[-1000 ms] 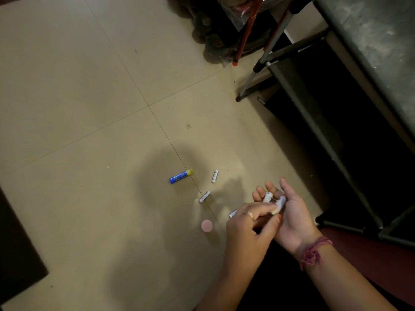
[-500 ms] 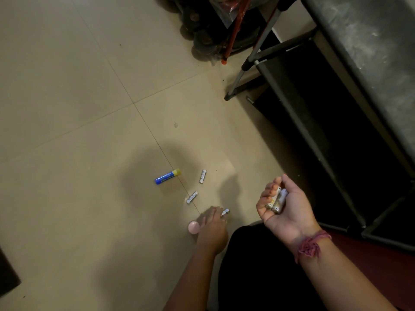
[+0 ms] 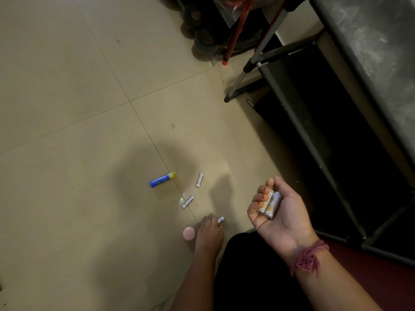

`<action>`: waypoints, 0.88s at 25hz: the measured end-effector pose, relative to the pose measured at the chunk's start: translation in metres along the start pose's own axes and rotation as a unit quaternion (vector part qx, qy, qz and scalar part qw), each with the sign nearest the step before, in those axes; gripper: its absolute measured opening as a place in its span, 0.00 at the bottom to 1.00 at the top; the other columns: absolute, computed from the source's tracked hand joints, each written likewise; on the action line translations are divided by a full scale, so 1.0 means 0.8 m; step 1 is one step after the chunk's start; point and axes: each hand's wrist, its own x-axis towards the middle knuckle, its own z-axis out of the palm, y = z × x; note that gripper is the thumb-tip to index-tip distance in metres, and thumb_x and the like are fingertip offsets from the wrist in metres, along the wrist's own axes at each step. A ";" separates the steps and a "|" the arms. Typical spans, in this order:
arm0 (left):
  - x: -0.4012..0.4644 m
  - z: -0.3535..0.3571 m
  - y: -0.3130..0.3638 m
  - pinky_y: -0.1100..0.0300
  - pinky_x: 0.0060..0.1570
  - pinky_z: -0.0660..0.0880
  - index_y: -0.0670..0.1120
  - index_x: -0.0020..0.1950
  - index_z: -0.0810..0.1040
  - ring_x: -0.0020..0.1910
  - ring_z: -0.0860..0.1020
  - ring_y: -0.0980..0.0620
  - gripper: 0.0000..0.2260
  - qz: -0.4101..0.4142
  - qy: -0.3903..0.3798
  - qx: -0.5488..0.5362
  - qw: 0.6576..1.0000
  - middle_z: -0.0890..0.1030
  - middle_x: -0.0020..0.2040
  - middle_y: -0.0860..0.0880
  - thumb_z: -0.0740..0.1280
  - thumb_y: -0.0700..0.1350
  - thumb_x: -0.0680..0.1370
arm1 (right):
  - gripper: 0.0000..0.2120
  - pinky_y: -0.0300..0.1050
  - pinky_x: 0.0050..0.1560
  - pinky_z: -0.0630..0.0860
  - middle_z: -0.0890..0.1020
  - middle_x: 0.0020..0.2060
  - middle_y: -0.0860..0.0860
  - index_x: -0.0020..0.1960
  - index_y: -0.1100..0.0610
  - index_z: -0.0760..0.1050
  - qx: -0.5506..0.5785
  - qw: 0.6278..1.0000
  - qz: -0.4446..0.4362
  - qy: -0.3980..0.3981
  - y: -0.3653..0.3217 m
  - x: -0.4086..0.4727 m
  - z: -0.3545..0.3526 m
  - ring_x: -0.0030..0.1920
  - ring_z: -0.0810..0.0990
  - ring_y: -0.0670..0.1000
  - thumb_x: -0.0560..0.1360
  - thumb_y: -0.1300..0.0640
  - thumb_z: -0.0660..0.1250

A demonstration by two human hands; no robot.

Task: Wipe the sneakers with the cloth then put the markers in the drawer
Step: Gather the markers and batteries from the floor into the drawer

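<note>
My right hand [image 3: 278,212] is palm up above the floor, its fingers curled round two white batteries [image 3: 269,205]. My left hand [image 3: 208,232] is down on the tiled floor, fingers pinching a small white battery [image 3: 221,220]. Two more white batteries lie loose on the tiles, one [image 3: 187,202] just beyond my left hand and another [image 3: 199,180] farther out. A blue stick with a yellow cap [image 3: 163,179] lies left of them. No sneakers, cloth or drawer are in sight.
A small pink round cap [image 3: 188,233] sits on the floor against my left hand. A dark metal-framed rack [image 3: 298,126] with a grey top stands at the right. Tripod-like legs [image 3: 242,77] and dark clutter stand at the back. My dark-clothed knee [image 3: 251,270] is between my arms.
My left hand left the right hand, dropped to the floor and took hold of a battery beside the pink cap. My right hand turned palm up, keeping two batteries.
</note>
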 end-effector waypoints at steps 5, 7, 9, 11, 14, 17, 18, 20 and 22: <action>0.001 0.009 -0.010 0.58 0.36 0.75 0.40 0.41 0.80 0.40 0.77 0.42 0.06 -0.083 -0.079 -0.044 0.992 0.77 0.43 0.39 0.74 0.34 0.66 | 0.12 0.33 0.25 0.69 0.72 0.27 0.46 0.35 0.52 0.72 -0.009 1.000 0.007 0.010 0.002 0.002 0.001 0.25 0.70 0.44 0.76 0.50 0.62; 0.003 0.021 -0.015 0.54 0.51 0.72 0.41 0.54 0.77 0.54 0.75 0.41 0.10 -0.070 -0.036 -0.066 0.995 0.76 0.54 0.38 0.61 0.32 0.75 | 0.12 0.34 0.26 0.69 0.73 0.28 0.46 0.35 0.52 0.72 -0.016 1.000 0.014 0.008 0.004 0.001 0.003 0.26 0.70 0.44 0.76 0.50 0.62; 0.000 0.020 -0.018 0.56 0.52 0.70 0.42 0.51 0.77 0.55 0.76 0.44 0.09 -0.097 0.032 -0.158 0.982 0.78 0.54 0.42 0.59 0.35 0.77 | 0.12 0.34 0.27 0.70 0.73 0.28 0.46 0.36 0.52 0.73 -0.025 0.999 0.019 0.011 0.004 0.002 0.002 0.26 0.72 0.44 0.76 0.50 0.62; -0.008 -0.003 -0.010 0.55 0.45 0.71 0.40 0.39 0.79 0.43 0.79 0.50 0.06 -0.173 0.094 -0.331 0.923 0.79 0.40 0.47 0.65 0.40 0.73 | 0.11 0.35 0.28 0.72 0.74 0.29 0.46 0.37 0.52 0.74 -0.029 0.999 0.021 0.014 0.004 0.002 0.000 0.26 0.74 0.44 0.76 0.50 0.62; -0.027 -0.076 0.002 0.62 0.38 0.74 0.45 0.37 0.78 0.32 0.77 0.61 0.07 -0.227 0.224 -0.560 0.765 0.80 0.32 0.54 0.73 0.43 0.72 | 0.10 0.37 0.32 0.76 0.79 0.32 0.48 0.41 0.53 0.77 -0.027 0.999 0.022 0.002 0.005 0.002 0.000 0.29 0.78 0.46 0.77 0.52 0.61; -0.071 -0.170 0.027 0.66 0.40 0.76 0.47 0.41 0.79 0.36 0.81 0.58 0.08 -0.174 0.329 -0.683 0.629 0.84 0.37 0.52 0.72 0.34 0.72 | 0.11 0.41 0.41 0.79 0.83 0.37 0.49 0.48 0.54 0.79 -0.041 0.999 0.022 -0.017 0.008 0.003 0.001 0.34 0.82 0.47 0.78 0.52 0.59; -0.087 -0.196 0.037 0.66 0.39 0.77 0.46 0.42 0.79 0.36 0.81 0.58 0.09 -0.138 0.347 -0.697 0.612 0.84 0.37 0.52 0.72 0.32 0.71 | 0.12 0.43 0.44 0.79 0.83 0.39 0.50 0.49 0.55 0.79 -0.045 0.998 0.023 -0.023 0.009 0.003 0.001 0.36 0.83 0.48 0.79 0.52 0.59; -0.110 -0.227 0.056 0.66 0.39 0.78 0.46 0.43 0.80 0.36 0.82 0.59 0.09 -0.065 0.364 -0.662 0.651 0.84 0.37 0.52 0.73 0.33 0.70 | 0.14 0.45 0.46 0.79 0.83 0.41 0.51 0.49 0.56 0.79 -0.052 0.998 0.024 -0.036 0.011 0.001 0.003 0.39 0.82 0.50 0.78 0.49 0.58; -0.121 -0.235 0.069 0.68 0.39 0.77 0.47 0.45 0.81 0.37 0.80 0.61 0.07 0.011 0.377 -0.547 0.747 0.82 0.40 0.54 0.72 0.40 0.69 | 0.18 0.46 0.46 0.80 0.83 0.42 0.53 0.48 0.57 0.79 -0.041 0.998 0.023 -0.048 0.011 -0.003 0.005 0.41 0.83 0.51 0.77 0.43 0.59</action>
